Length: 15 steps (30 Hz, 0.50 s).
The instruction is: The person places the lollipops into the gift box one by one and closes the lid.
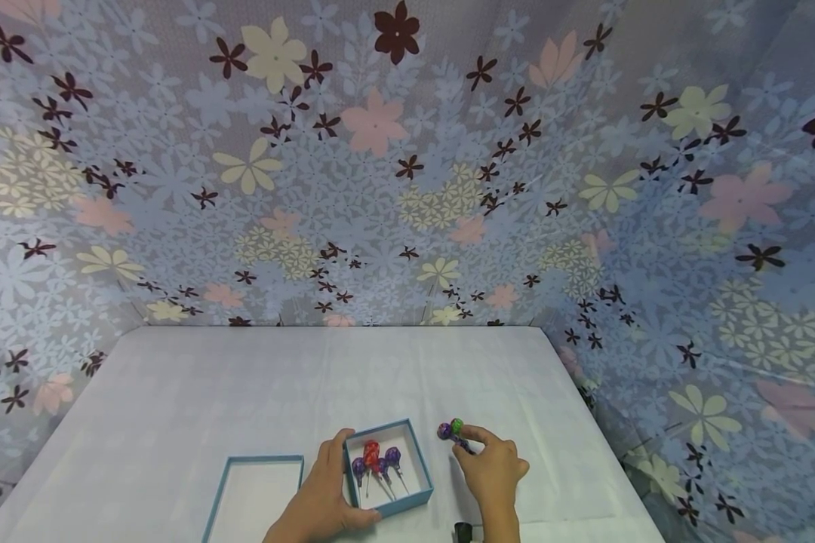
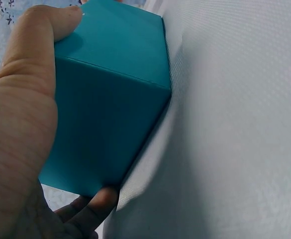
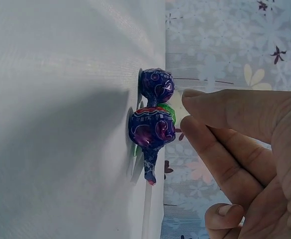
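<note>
My left hand (image 1: 326, 490) grips a blue box (image 1: 417, 498) by its left side, thumb at the near corner and fingers at the far one. Its teal outer walls (image 2: 105, 114) fill much of the left wrist view. Inside lie red-wrapped lollipops (image 1: 371, 452) and purple-wrapped lollipops (image 1: 393, 456), sticks toward me. Right of the box, my right hand (image 1: 492, 471) reaches to a small group of lollipops on the table, purple (image 3: 152, 129) and green (image 1: 456, 425). In the right wrist view, thumb and forefinger stand just short of the wrappers, with nothing between them.
A shallow white box part with blue edges (image 1: 302, 471), like a lid, lies left of my left hand. A small black object (image 1: 463, 532) shows at the bottom edge near my right forearm. White cloth covers the table (image 1: 353, 377); flowered fabric (image 1: 380, 188) hangs behind and beside it.
</note>
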### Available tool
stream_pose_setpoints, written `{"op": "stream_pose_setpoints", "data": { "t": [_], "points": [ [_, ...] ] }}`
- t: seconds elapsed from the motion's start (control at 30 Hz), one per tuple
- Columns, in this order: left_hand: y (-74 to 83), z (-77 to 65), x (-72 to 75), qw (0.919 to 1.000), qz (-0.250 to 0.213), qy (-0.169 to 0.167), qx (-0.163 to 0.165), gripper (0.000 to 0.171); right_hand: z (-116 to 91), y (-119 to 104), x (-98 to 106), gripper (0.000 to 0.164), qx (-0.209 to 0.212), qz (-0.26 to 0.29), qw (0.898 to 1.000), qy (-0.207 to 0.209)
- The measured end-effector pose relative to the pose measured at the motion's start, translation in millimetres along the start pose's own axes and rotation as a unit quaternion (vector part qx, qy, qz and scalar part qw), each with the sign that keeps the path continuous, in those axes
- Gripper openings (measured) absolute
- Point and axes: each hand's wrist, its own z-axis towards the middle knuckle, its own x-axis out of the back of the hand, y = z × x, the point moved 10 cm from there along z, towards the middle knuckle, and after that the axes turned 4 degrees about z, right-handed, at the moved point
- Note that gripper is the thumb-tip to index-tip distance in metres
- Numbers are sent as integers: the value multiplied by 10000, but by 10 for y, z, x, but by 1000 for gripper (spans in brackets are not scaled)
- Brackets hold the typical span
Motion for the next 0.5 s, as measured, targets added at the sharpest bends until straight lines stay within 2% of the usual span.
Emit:
{"op": "stream_pose_setpoints", "data": {
  "t": [0.5],
  "points": [
    [-30,11,-14,10000,64,58,33,130,1,56,-59,31,-64,-158,9998,61]
  ]
}}
